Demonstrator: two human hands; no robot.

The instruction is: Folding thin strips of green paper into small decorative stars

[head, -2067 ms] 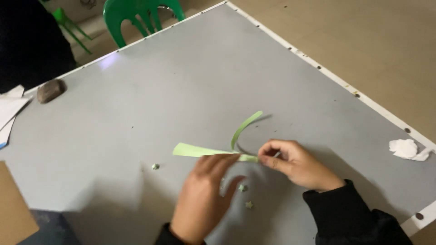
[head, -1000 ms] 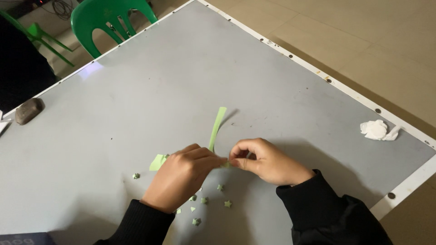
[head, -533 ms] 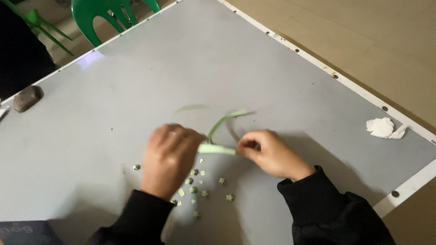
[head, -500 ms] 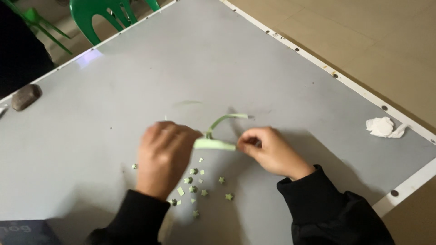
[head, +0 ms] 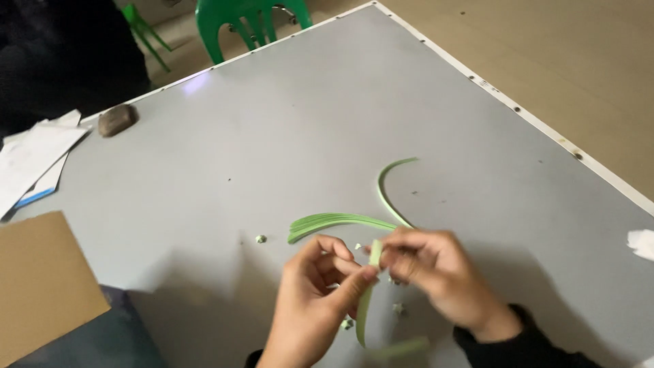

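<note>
A wide grey surface point(head: 286, 150) with a white edge fills most of the view, tilted across the frame, giving room to spread thin paper out flat. Beyond its far edge stands a green plastic chair point(head: 248, 17), and beside that a dark-clothed person point(head: 61, 54) sits at the far left corner. At the near left a plain brown cardboard sheet point(head: 41, 286) overlaps the edge; it shows no print that I can make out. Above it lie white papers point(head: 34, 157), one with a blue strip along its lower side, and just past them a small brownish stone-like lump point(head: 117, 119) rests alone on the grey; what it is I cannot tell.

Near the middle, a bundle of light green paper strips point(head: 337, 223) lies flat, with one strip curling up and away, probably parked within easy reach. Both hands meet just in front of it. The left hand point(head: 313, 307) pinches a green strip point(head: 364, 307) between thumb and forefinger, and the right hand point(head: 436, 272) closes its fingertips on the same strip's upper end, so the strip stands nearly upright between them and trails down toward the sleeve. Tiny green folded pieces point(head: 261, 238) are scattered around the hands. A crumpled white scrap point(head: 642, 243) sits at the right edge.
</note>
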